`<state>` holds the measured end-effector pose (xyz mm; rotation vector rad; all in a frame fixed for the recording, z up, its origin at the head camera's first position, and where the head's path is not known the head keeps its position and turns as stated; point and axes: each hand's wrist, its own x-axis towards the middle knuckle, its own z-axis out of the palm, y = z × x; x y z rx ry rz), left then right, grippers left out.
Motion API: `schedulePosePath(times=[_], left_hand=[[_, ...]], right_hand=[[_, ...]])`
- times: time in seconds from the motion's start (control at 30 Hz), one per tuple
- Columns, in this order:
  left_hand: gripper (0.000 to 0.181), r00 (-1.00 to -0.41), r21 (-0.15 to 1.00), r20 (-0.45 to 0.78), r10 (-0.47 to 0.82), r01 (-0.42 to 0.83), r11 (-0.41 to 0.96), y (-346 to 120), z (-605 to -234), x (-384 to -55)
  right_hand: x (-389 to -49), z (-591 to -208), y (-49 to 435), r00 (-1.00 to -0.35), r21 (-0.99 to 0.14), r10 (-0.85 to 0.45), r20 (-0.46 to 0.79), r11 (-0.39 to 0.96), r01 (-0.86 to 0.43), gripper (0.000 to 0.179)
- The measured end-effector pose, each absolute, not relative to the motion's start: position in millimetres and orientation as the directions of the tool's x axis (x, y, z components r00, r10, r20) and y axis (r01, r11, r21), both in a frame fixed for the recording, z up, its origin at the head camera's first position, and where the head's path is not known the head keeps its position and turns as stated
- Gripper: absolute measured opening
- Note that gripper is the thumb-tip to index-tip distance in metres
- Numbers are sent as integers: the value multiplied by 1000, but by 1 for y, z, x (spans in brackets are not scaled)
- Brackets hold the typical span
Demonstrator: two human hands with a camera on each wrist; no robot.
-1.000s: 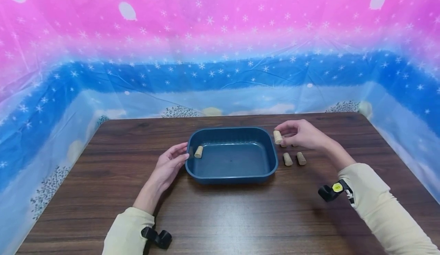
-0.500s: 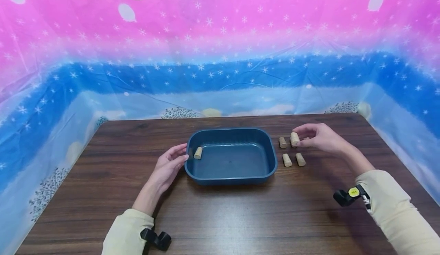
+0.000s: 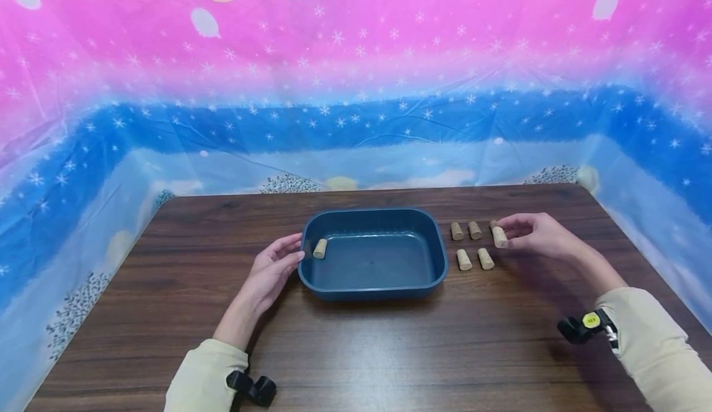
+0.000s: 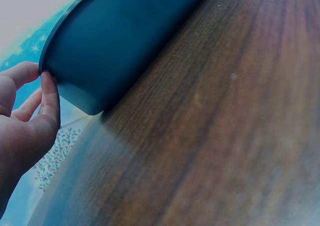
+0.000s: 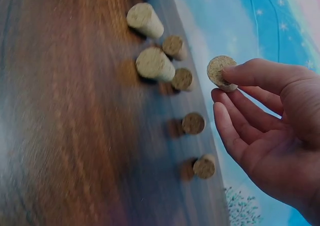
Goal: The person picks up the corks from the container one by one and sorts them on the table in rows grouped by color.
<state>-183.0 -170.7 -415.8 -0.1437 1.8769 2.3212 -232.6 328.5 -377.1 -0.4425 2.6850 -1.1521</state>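
A dark blue plastic basin stands mid-table. My left hand holds its left rim; in the left wrist view the thumb and a fingertip meet at the edge of the basin. One tapered cork stopper is inside the basin, near its left wall. My right hand pinches another cork stopper between thumb and fingers, raised off the table. On the table by that hand, to the basin's right, stand several more cork stoppers. One in the back row is partly hidden behind the held stopper.
The wooden table has rounded far corners. A patterned cloth in pink and blue hangs behind it and along both sides. Each sleeve carries a black wrist mount.
My right hand has carried the held cork stopper rightward from beside the basin's right rim, along the back row, uncovering stoppers there. My left hand stays at the basin's left rim.
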Motion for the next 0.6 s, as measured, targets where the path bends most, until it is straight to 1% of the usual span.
schedulePosePath(times=[0.2,0.43,0.6], left_hand=[[49,-985,963,-162,58,-171,-207,-171,-417,-183],[48,-985,965,-160,59,-168,-203,-171,-417,-183],[48,-987,966,-152,58,-161,-204,-171,-416,-183]], right_hand=[[-228,-386,339,-938,-706,-339,-74,681,-191,49],[-226,-396,347,-940,-741,-330,-92,652,-157,50],[-225,-401,350,-941,-727,-321,-103,670,-149,50]])
